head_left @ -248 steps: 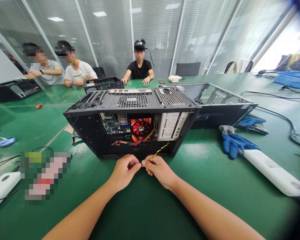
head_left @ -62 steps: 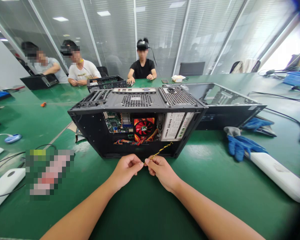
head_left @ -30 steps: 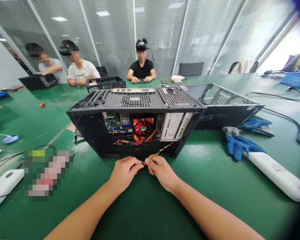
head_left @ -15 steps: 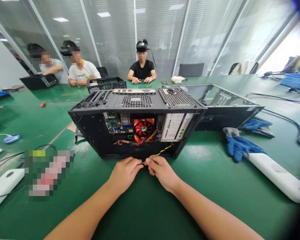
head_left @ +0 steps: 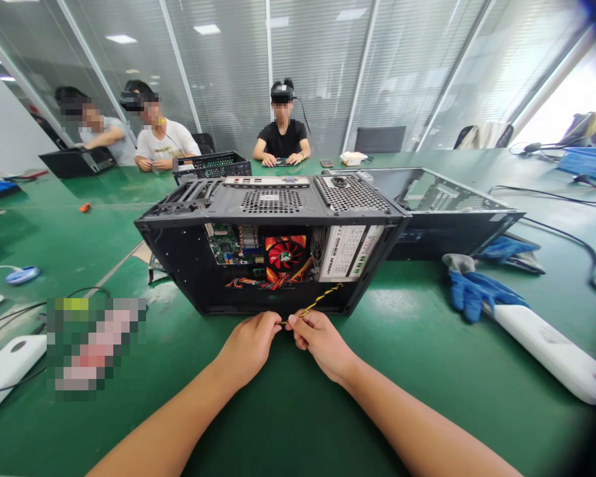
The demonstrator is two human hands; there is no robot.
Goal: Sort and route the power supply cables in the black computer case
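Observation:
A twisted yellow-and-black wire (head_left: 322,297) runs between my two hands, its loose end pointing up and right toward the case. My left hand (head_left: 249,346) is closed, pinching the wire's lower left part. Just right of it, my right hand (head_left: 322,339) pinches the same wire with thumb and fingers. Directly beyond both hands stands an open black computer case (head_left: 189,278). Inside it show a red fan (head_left: 284,254), a green motherboard (head_left: 223,245), bundled coloured cables (head_left: 273,283) and a labelled power supply (head_left: 347,253). My fingers hide part of the wire.
A second open case (head_left: 457,232) lies behind on the right. Blue gloves (head_left: 481,291) and a white power bank (head_left: 551,348) rest at the right of the green table (head_left: 417,397). Black cables (head_left: 14,311) lie left. Three people sit across the table.
My left hand's fingers have drawn in a little closer around the wire. The right hand stays nearly still, and the wire's free end has shifted slightly.

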